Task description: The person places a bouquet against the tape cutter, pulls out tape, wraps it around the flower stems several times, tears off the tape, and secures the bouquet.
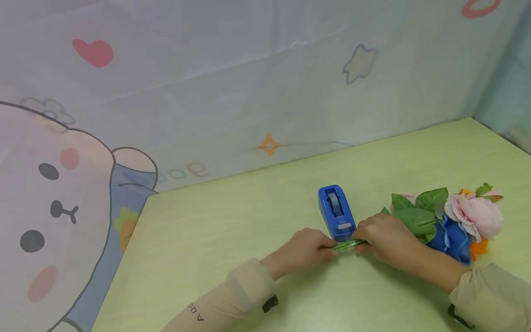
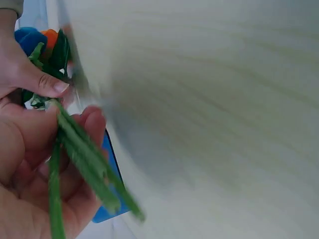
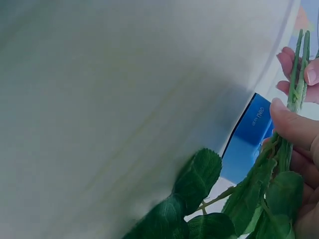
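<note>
A bunch of artificial flowers lies sideways across both hands, with a pink bloom [image 1: 477, 214], a blue bloom [image 1: 450, 240] and green leaves [image 1: 415, 221] toward the right. My left hand [image 1: 309, 249] pinches the green stems [image 2: 87, 159] near their cut ends, which stick out past the fingers in the left wrist view. Farther up, close to the leaves, my right hand [image 1: 383, 240] grips the same stems. Shiny clear tape [image 1: 351, 243] shows on the stems between the hands. Just behind them stands a blue tape dispenser [image 1: 347, 216], its cutter end facing the stems.
The pale green-yellow table [image 1: 232, 221] spreads out around the hands. Behind it hangs a printed cloth backdrop [image 1: 228, 92] with a cartoon bear at the left. An orange bloom [image 1: 479, 249] peeks out at the right end of the bunch.
</note>
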The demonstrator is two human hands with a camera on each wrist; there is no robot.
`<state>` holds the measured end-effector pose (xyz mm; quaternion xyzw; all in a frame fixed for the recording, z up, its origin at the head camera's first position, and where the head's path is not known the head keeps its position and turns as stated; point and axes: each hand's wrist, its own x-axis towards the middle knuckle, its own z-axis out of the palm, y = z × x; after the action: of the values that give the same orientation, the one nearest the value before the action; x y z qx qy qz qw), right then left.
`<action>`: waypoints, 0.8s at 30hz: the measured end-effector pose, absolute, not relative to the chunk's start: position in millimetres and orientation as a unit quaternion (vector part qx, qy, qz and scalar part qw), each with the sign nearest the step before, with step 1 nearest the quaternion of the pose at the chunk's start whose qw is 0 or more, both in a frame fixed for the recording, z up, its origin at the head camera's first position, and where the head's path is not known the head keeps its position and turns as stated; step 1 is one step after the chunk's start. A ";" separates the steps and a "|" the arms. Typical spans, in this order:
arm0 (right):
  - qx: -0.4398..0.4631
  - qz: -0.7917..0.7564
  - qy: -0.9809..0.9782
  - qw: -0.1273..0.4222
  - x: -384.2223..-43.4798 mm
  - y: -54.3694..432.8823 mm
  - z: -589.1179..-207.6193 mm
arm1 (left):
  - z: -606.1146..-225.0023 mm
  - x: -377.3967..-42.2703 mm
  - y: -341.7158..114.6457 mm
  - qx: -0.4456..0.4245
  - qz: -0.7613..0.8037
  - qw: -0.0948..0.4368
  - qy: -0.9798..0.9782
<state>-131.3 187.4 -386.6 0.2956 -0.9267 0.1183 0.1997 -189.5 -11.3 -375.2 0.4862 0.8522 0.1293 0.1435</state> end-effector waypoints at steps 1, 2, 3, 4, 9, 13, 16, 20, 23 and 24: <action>0.293 0.119 -0.927 0.200 -131.0 187.4 -386.9 | -375.6 -189.4 -11.0 0.487 0.127 0.131 0.854; 0.289 0.123 -0.929 0.197 -130.8 187.4 -387.2 | -376.1 -189.2 -10.8 0.489 0.123 0.115 0.856; 0.284 0.129 -0.931 0.192 -130.4 187.7 -387.3 | -376.6 -188.9 -10.5 0.489 0.119 0.102 0.858; 0.278 0.135 -0.932 0.187 -130.1 188.0 -387.3 | -376.9 -188.4 -10.3 0.488 0.115 0.089 0.860; 0.253 0.158 -0.940 0.163 -129.0 189.7 -388.3 | -378.0 -186.0 -9.7 0.489 0.094 0.045 0.866; 0.243 0.169 -0.941 0.164 -128.4 189.6 -388.9 | -379.7 -184.2 -9.7 0.490 0.082 0.016 0.867; 0.250 0.177 -0.937 0.167 -128.0 189.2 -388.5 | -380.7 -183.2 -9.6 0.492 0.076 0.000 0.867; 0.277 0.170 -0.930 0.172 -127.7 189.3 -388.2 | -380.9 -181.9 -9.8 0.487 0.074 -0.004 0.870; 0.290 0.165 -0.927 0.171 -128.4 188.7 -388.8 | -381.5 -181.1 -9.9 0.483 0.075 -0.006 0.872; 0.292 0.166 -0.927 0.169 -129.0 188.3 -389.1 | -381.9 -181.0 -9.9 0.483 0.076 -0.006 0.872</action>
<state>-129.0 188.3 -389.1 0.2917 -0.9267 0.1657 0.1694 -181.0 -9.9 -381.9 0.4831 0.8722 0.0764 -0.0064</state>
